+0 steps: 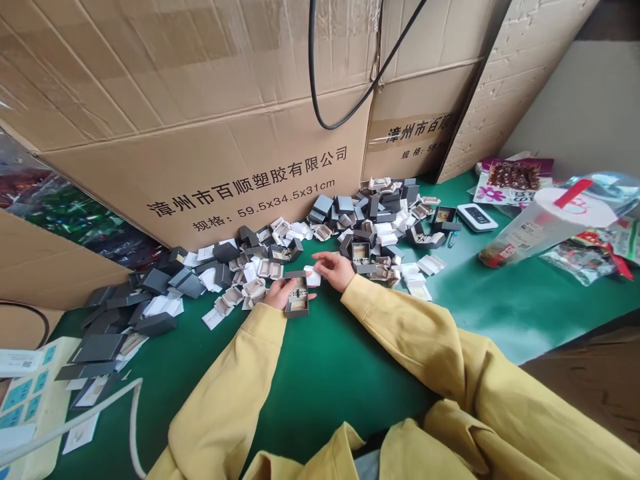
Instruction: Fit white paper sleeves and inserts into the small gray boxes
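Observation:
My left hand (281, 293) holds a small open dark grey box (298, 296) above the green table, fingers wrapped round its left side. Inside the box a light insert with small dark marks shows. Just to the right, my right hand (336, 269) has its fingertips pinched at a small white piece (313, 276), which sits beside the box's upper right edge. Behind both hands lies a long pile of dark grey boxes (187, 283) and beige-white inserts (255, 288), some of the boxes open.
Tall cardboard cartons (260, 153) stand behind the green table (340, 373). A plastic cup (543, 230), snack packets (515, 181) and a white device (477, 217) are at the right. A power strip (47, 400) and white cable (134, 427) lie at the left. A black cable hangs above.

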### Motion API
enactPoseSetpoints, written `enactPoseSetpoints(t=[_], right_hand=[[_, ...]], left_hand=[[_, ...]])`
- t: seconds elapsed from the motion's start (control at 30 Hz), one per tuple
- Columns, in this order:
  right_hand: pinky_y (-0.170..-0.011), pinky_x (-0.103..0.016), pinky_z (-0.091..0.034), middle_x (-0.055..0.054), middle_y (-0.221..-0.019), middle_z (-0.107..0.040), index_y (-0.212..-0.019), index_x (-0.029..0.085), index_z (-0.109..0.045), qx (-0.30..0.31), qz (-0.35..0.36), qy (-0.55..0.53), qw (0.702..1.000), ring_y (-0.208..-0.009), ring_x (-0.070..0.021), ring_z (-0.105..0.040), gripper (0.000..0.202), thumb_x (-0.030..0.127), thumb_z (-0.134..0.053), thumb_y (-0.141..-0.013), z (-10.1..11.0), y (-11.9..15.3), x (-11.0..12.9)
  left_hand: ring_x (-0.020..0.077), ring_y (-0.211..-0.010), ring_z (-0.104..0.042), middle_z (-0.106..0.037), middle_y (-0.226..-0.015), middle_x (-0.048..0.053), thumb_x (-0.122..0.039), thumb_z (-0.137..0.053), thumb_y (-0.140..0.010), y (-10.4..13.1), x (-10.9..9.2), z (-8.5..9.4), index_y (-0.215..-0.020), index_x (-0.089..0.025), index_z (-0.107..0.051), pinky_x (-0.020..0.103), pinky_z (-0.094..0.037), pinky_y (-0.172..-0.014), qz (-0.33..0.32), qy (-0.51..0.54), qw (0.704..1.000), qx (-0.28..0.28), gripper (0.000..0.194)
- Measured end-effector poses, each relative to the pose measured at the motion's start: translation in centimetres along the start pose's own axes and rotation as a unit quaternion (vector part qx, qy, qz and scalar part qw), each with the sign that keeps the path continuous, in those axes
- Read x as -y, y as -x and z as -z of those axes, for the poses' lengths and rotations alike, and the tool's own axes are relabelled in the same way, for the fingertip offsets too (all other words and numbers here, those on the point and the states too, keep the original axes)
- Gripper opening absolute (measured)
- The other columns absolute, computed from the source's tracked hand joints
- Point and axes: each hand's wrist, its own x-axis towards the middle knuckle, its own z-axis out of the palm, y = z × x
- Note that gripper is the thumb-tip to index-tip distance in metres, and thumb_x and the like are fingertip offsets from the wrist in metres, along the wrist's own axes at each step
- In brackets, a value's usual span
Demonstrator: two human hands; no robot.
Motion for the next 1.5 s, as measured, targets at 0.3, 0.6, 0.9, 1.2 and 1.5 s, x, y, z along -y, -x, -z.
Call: enactPoseSetpoints(t=[0.3,0.6,0.9,1.2,1.5], right_hand=[[-0.065,-0.031,-0.048,-0.008,-0.088,-0.058,-0.093,0.020,-0.058,-0.175,0.218,0.120,0.953,-0.072,-0.0155,-0.055,0.022,0.029,-0.038,-0.088,0.6,2.2,3.0],[-0.072,-0.027,-0.051,-0.008,-0.095,-0.061,-0.103,0.021,-0.054,-0.026,0.296,0.203,0.933,-0.086,-0.0144,-0.060,0.025,0.020,-0.033,-0.090,-1.1,4.0,3.2],[-0.062,-0.020,-0.048,-0.006,-0.093,-0.065,-0.109,0.021,-0.056,0.045,0.271,0.319,0.907,-0.080,-0.0120,-0.063,0.029,0.022,-0.033,-0.091,-1.5,4.1,2.8],[-0.063,-0.021,-0.045,-0.004,-0.081,-0.065,-0.105,0.022,-0.060,0.054,0.347,0.347,0.870,-0.075,-0.0126,-0.060,0.025,0.020,-0.039,-0.091,-1.2,3.6,1.9],[-0.057,-0.022,-0.037,-0.001,-0.086,-0.066,-0.092,0.020,-0.062,0.033,0.407,0.413,0.814,-0.070,-0.0103,-0.057,0.026,0.013,-0.038,-0.088,-1.1,3.5,1.8]], left_hand=[[0.0277,-0.093,-0.063,-0.066,-0.101,0.011,-0.036,-0.063,-0.074,0.4,-0.9,0.1,-0.115,-0.018,-0.053,0.049,-0.054,-0.074,-0.001,0.021,1.000,0.007,0.046],[0.0210,-0.079,-0.061,-0.063,-0.106,0.008,-0.033,-0.060,-0.066,0.5,-0.9,0.2,-0.126,-0.020,-0.050,0.031,-0.051,-0.063,-0.034,0.043,0.998,0.044,0.063],[0.0161,-0.065,-0.057,-0.062,-0.103,0.009,-0.029,-0.069,-0.052,0.4,-0.6,0.6,-0.123,-0.022,-0.053,0.024,-0.045,-0.053,-0.040,-0.033,0.992,0.115,0.073],[0.0238,-0.093,-0.059,-0.060,-0.110,0.007,-0.015,-0.071,-0.056,-0.4,0.3,1.1,-0.125,-0.021,-0.050,0.029,-0.048,-0.076,-0.087,-0.128,0.984,0.090,0.072],[0.0279,-0.108,-0.055,-0.057,-0.120,0.011,-0.013,-0.069,-0.057,-0.9,0.1,1.3,-0.126,-0.014,-0.047,0.034,-0.045,-0.090,-0.111,-0.238,0.960,0.098,0.073]])
